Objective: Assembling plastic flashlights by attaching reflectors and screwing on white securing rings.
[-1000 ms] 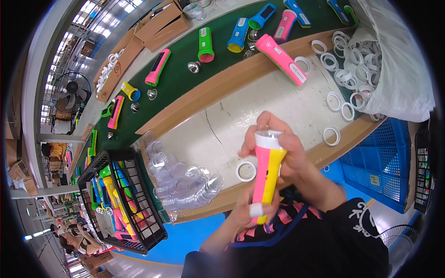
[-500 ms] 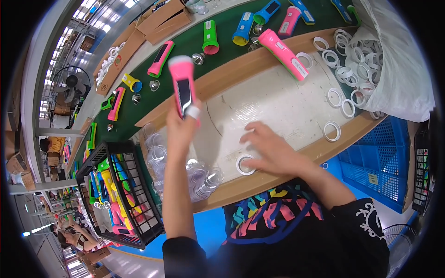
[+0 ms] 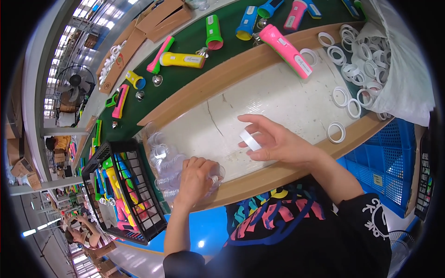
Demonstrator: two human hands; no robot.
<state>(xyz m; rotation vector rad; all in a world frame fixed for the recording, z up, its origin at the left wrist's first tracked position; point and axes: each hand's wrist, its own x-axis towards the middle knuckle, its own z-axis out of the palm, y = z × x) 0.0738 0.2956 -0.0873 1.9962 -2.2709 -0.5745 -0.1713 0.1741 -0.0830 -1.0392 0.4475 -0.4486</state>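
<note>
**Hands at the lens pile and the white ring**

The left hand [image 3: 197,178] rests knuckles-up on the heap of clear round lenses [image 3: 167,162] at the near left of the white worktop [image 3: 278,106], fingers curled down into the discs; whether anything is pinched between them cannot be told. The right hand [image 3: 278,143] hovers over the near middle of the worktop, thumb and fingers closed on a white ring [image 3: 250,140] held tilted on edge.

More white rings [image 3: 345,97] lie scattered on the right of the worktop, one alone [image 3: 335,132] near the cardboard rim, and many spill out of a white bag [image 3: 398,69] at the far right. A pink flashlight [image 3: 285,48] lies across the far cardboard edge of the worktop. Beyond it, on the green belt [image 3: 185,74], lie a yellow flashlight [image 3: 182,60], a green one [image 3: 212,32], a blue one [image 3: 246,24] and others, with small silver reflectors between them. A black wire basket [image 3: 139,222] at the near left holds coloured flashlight bodies. A blue plastic crate [image 3: 384,167] stands at the near right, below the worktop.
</note>
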